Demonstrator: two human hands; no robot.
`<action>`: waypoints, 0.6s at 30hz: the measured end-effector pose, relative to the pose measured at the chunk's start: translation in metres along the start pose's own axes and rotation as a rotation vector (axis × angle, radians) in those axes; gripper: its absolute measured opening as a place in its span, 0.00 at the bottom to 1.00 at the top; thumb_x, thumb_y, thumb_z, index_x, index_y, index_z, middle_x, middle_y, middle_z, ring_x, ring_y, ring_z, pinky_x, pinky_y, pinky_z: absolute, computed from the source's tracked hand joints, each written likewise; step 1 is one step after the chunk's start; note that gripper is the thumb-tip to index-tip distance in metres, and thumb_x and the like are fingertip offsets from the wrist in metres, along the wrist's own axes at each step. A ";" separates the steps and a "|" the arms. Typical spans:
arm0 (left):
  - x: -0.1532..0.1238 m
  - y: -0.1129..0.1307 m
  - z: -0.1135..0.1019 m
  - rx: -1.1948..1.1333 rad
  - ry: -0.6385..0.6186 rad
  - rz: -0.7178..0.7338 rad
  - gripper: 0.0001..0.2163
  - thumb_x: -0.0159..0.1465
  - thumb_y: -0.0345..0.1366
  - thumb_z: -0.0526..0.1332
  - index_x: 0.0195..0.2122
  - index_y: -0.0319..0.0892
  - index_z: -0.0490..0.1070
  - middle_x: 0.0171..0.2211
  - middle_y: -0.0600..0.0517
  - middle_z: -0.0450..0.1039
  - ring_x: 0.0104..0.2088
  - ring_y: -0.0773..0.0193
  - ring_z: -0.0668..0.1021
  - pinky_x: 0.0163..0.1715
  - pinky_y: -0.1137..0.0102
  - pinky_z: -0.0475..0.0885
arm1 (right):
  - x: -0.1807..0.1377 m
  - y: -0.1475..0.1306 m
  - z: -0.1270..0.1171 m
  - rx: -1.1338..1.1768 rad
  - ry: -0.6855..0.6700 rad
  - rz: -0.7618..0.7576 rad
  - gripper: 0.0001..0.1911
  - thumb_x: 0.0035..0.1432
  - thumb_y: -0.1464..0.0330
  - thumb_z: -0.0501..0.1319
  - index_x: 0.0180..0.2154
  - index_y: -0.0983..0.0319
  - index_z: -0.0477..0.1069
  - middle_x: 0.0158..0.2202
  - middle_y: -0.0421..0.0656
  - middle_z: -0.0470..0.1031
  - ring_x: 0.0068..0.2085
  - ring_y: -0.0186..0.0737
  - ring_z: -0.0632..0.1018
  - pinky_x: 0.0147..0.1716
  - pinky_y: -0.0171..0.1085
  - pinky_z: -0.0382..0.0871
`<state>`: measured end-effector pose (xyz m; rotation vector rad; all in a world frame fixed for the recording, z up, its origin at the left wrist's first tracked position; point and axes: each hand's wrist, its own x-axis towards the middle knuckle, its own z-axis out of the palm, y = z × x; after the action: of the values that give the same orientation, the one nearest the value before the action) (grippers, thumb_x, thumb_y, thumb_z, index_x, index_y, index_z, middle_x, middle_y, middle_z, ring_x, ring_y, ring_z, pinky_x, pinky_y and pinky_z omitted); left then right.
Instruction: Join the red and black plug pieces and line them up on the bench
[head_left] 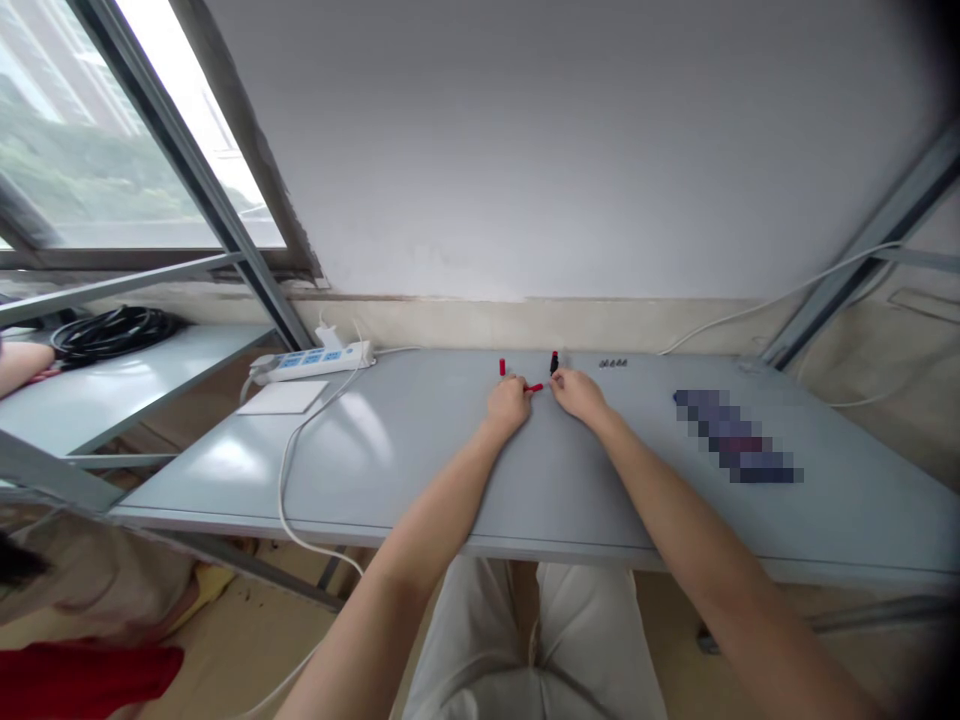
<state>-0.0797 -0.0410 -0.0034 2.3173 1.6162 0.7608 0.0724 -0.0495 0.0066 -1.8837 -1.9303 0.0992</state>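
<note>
Partway, I judge: black piece (554, 366) already red-topped, my right hand's (579, 395) 11 o'clock; red cylinder (502, 367) (left hand's (510, 402) 12) and small pieces (613, 363) (right's 2) apart, left over. Left fingers pinch red stick (534, 388), 2 o'clock; right grip: can't tell.

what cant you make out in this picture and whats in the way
All in the head view:
- Whether the left hand grips the red stick: the hand hides the contact.
- What the right hand pinches, if anything: its fingers cover it.
- The row of small pieces: too small to identify.
- The dark object: pixelated.
- Another person's arm: cut off by the left edge.
</note>
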 end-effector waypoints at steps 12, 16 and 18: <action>0.002 0.013 -0.020 -0.744 0.113 -0.105 0.05 0.60 0.31 0.57 0.36 0.38 0.68 0.30 0.49 0.72 0.24 0.72 0.70 0.27 0.75 0.66 | 0.006 -0.007 -0.011 0.664 0.062 -0.044 0.26 0.57 0.48 0.47 0.28 0.63 0.68 0.20 0.40 0.67 0.21 0.33 0.68 0.23 0.32 0.60; 0.001 0.016 -0.025 -0.847 0.100 -0.079 0.07 0.58 0.32 0.59 0.38 0.37 0.69 0.30 0.50 0.71 0.21 0.75 0.67 0.24 0.77 0.65 | 0.002 -0.009 -0.016 0.724 0.094 -0.051 0.27 0.54 0.45 0.49 0.25 0.62 0.66 0.18 0.38 0.63 0.20 0.32 0.65 0.22 0.32 0.59; 0.000 0.017 -0.027 -0.890 0.087 -0.071 0.08 0.58 0.32 0.59 0.39 0.36 0.69 0.29 0.50 0.71 0.21 0.75 0.67 0.23 0.78 0.65 | 0.001 -0.010 -0.017 0.755 0.092 -0.046 0.27 0.54 0.45 0.49 0.24 0.62 0.66 0.18 0.38 0.62 0.20 0.32 0.65 0.21 0.32 0.58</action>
<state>-0.0804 -0.0503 0.0272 1.5866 1.0395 1.2495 0.0695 -0.0537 0.0254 -1.3071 -1.5570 0.6201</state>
